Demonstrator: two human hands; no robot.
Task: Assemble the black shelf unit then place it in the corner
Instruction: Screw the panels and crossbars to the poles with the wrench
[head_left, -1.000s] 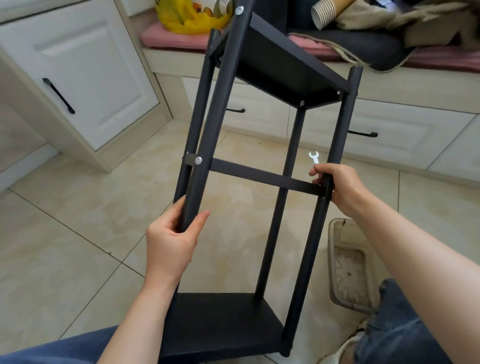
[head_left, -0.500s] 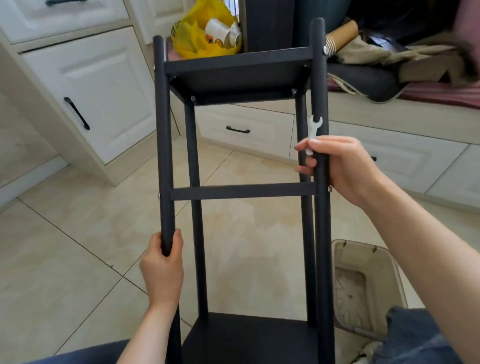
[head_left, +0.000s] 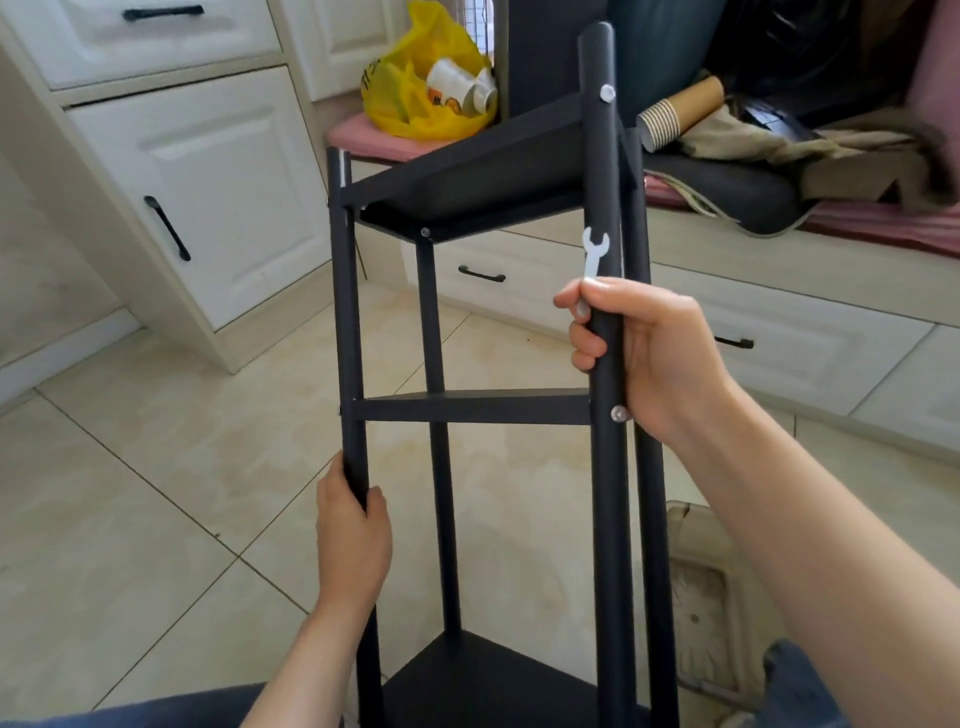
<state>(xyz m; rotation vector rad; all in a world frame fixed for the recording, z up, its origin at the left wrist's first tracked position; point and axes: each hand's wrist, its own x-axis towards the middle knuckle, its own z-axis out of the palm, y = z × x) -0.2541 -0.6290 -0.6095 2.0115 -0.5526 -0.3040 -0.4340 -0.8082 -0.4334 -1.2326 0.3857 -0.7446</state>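
Observation:
The black shelf unit (head_left: 467, 405) stands in front of me on the tiled floor, with four round posts, a top shelf, a cross bar at mid height and a bottom shelf near my knees. My left hand (head_left: 353, 540) grips the left front post below the cross bar. My right hand (head_left: 644, 353) grips the right front post just above the cross bar. The same hand also pins a small silver wrench (head_left: 592, 260) against that post, its open jaw sticking up above my fingers.
White cabinets with black handles (head_left: 166, 228) stand to the left and along the back. A bench holds a yellow bag (head_left: 415, 98), paper cups (head_left: 675, 117) and dark fabric. A clear plastic bin (head_left: 711, 608) sits on the floor at the right, behind the posts.
The shelf unit has turned about its upright axis, so its right front post now stands nearest me. Both hands kept their grips on the posts, the wrench still in my right hand.

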